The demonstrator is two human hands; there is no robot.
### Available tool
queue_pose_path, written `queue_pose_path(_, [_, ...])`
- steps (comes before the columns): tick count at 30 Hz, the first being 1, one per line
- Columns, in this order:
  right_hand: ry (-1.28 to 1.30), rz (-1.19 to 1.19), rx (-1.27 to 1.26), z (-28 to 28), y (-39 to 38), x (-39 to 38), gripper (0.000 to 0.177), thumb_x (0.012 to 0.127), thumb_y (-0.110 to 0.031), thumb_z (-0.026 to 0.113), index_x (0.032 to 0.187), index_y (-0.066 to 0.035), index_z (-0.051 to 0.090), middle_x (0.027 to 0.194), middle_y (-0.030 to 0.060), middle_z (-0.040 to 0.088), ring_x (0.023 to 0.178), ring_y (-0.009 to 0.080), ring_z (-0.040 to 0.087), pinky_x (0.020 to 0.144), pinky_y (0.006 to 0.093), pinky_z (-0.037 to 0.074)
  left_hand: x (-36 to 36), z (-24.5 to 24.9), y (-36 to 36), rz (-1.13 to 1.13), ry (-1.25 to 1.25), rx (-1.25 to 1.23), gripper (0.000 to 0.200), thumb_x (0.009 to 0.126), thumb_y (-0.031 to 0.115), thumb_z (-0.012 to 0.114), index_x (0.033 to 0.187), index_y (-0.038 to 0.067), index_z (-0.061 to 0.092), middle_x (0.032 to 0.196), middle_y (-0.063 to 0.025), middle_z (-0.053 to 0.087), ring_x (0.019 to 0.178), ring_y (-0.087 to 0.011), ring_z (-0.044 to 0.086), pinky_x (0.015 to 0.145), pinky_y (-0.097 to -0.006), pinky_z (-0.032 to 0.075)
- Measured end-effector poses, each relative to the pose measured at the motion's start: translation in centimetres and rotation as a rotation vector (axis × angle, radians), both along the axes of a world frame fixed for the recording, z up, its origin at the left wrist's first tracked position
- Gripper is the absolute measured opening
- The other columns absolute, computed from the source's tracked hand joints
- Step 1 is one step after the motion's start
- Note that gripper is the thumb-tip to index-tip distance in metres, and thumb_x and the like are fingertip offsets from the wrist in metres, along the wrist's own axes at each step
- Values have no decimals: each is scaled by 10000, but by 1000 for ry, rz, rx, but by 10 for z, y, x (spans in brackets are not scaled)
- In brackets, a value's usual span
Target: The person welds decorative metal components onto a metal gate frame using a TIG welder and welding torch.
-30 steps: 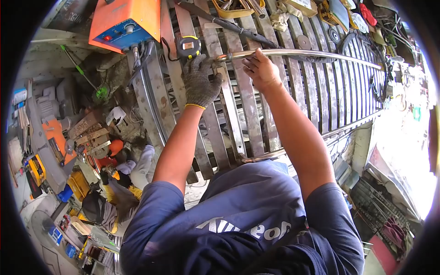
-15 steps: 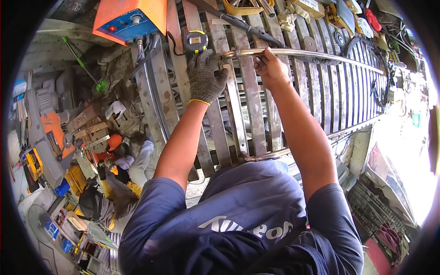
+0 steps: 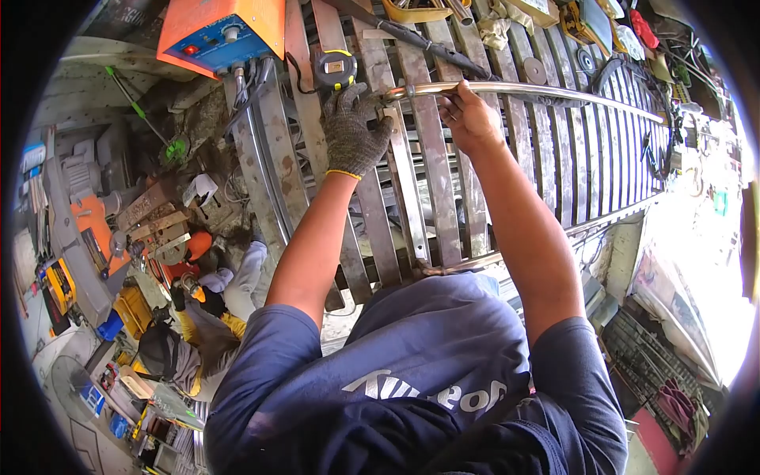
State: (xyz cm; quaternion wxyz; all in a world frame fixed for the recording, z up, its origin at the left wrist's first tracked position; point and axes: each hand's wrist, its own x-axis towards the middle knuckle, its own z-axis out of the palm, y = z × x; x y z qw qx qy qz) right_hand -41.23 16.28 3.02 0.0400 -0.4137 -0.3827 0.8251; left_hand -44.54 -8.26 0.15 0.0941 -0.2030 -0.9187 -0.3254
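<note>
A yellow-and-black tape measure sat just past the left hand's fingertips, with an orange power unit beyond it to the left. A dark cable slanted across the slatted metal bench towards the shiny metal tube, which lay crosswise over the slats. The bare right hand pinched that tube near its left end — thumb on top, fingers curled. The gloved left hand was open, thumb apart, beside the tube's end — whether touching, I couldn't tell.
</note>
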Motion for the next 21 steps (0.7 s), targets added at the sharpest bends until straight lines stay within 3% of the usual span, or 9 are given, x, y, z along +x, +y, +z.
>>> queue_pose_path(8, [-17, 3, 5, -1, -1, 9, 217, 1123, -241, 708, 1118, -25, 722, 985, 85, 749, 828, 202, 707, 795, 377, 563, -2, -3, -3, -35, 38, 51, 433, 794, 336, 875, 1195, 182, 832, 1430, -77, 655, 1412, -365, 523, 1212, -546, 404])
queue_pose_path(17, [-17, 19, 16, -2, 0, 16, 215, 1126, -242, 702, 1124, -28, 715, 1002, 80, 746, 857, 204, 705, 810, 391, 557, -1, 4, -4, -66, 48, 21, 464, 759, 329, 847, 1206, 209, 818, 1450, -105, 651, 1412, -391, 524, 1235, -571, 370])
queue_pose_path(21, [-21, 22, 11, -3, 1, 18, 210, 1130, -250, 697, 1127, -41, 714, 1009, 71, 742, 855, 201, 696, 821, 397, 557, -4, 0, -7, -107, 0, 34, 445, 787, 353, 846, 1211, 219, 827, 1532, -84, 593, 1460, -395, 472, 1255, -558, 346])
